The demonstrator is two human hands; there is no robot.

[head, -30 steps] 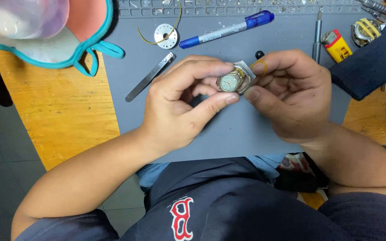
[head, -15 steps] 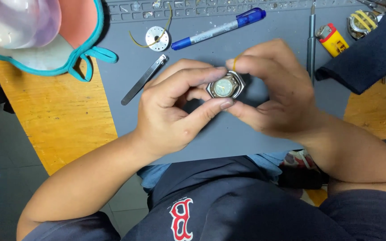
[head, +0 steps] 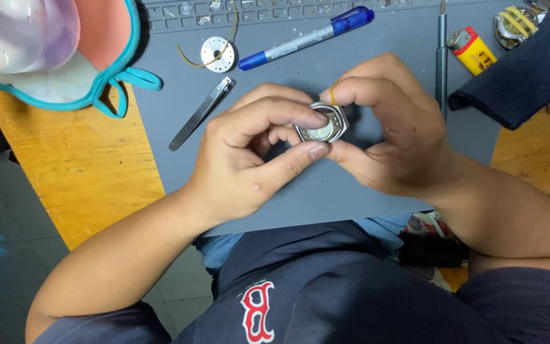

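Both hands meet above the grey mat [head: 377, 185] that covers the middle of the wooden worktop [head: 65, 165]. Between them sits a small metal watch case [head: 321, 124], angular in outline, with a round pale face or back showing; which of the two cannot be told.

Left hand [head: 249, 159]: closed on the watch case. Index finger lies across the case's top edge, thumb tip presses its lower edge. The case sits at the fingertips, clear of the palm.

Right hand [head: 389, 134]: also gripping the watch case, from the opposite side. Fingers curl over its upper right edge, thumb below. A thin yellow band [head: 333, 97] shows at the fingertip touching the case.

The case is held off the mat, not resting on it.

On the mat beyond the hands: steel tweezers [head: 200, 113] just left of the left hand; a small round toothed disc [head: 218, 54] with a yellowish wire looped about it; a blue-capped pen [head: 307, 38] lying slantwise; a slim metal tool [head: 441, 57] upright in frame; a red and yellow lighter [head: 472, 50]. A dark cloth [head: 523, 70] lies at the right edge. A teal-edged pouch [head: 106, 70] sits at upper left.
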